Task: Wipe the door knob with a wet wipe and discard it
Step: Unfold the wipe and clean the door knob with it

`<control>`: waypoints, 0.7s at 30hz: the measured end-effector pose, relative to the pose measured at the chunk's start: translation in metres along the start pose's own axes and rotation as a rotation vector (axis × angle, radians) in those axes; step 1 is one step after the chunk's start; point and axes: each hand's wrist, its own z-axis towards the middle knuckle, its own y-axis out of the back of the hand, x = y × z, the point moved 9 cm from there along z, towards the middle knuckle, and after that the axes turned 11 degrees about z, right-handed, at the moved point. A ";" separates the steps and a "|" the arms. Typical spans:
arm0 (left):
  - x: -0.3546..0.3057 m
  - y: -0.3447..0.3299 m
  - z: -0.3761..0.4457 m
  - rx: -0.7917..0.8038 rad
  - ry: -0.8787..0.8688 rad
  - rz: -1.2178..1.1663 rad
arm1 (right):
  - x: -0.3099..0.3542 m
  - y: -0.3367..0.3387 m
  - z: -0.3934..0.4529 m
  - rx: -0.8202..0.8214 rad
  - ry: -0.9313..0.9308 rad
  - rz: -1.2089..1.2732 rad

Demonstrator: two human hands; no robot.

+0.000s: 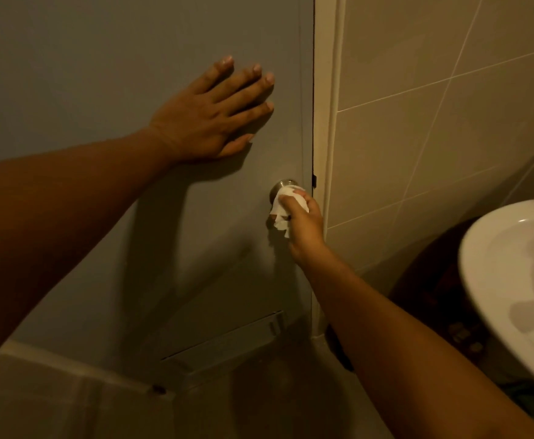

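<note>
A round metal door knob (pixel 281 186) sits near the right edge of a grey door (pixel 101 74). My right hand (pixel 302 221) grips a crumpled white wet wipe (pixel 281 213) and presses it against the knob, covering its front and lower side. Only the knob's upper left rim shows. My left hand (pixel 213 114) lies flat on the door above and left of the knob, fingers spread, holding nothing.
A cream door frame (pixel 326 122) and beige tiled wall (pixel 433 106) stand to the right. A white sink (pixel 512 280) juts in at the lower right, with a dark container (pixel 430 308) beneath it. A vent slat (pixel 227 340) crosses the door's bottom.
</note>
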 end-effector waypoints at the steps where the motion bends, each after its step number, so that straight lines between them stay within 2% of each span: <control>1: 0.000 -0.001 0.000 0.010 0.000 -0.009 | -0.002 -0.001 0.002 0.001 -0.028 -0.007; 3: -0.001 -0.002 -0.001 0.025 -0.003 -0.027 | 0.007 -0.005 0.002 0.035 0.075 -0.240; 6: 0.001 -0.001 -0.001 0.044 -0.003 -0.042 | 0.028 -0.023 -0.005 0.200 0.446 -0.859; 11: 0.005 0.004 -0.003 0.083 0.023 -0.113 | 0.030 -0.029 -0.008 0.414 0.518 -1.217; 16: 0.000 0.010 -0.003 0.163 0.143 -0.267 | 0.041 -0.015 -0.016 0.525 0.484 -1.273; 21: -0.046 0.016 -0.007 0.232 0.470 -0.642 | 0.060 -0.007 -0.015 0.561 0.431 -1.179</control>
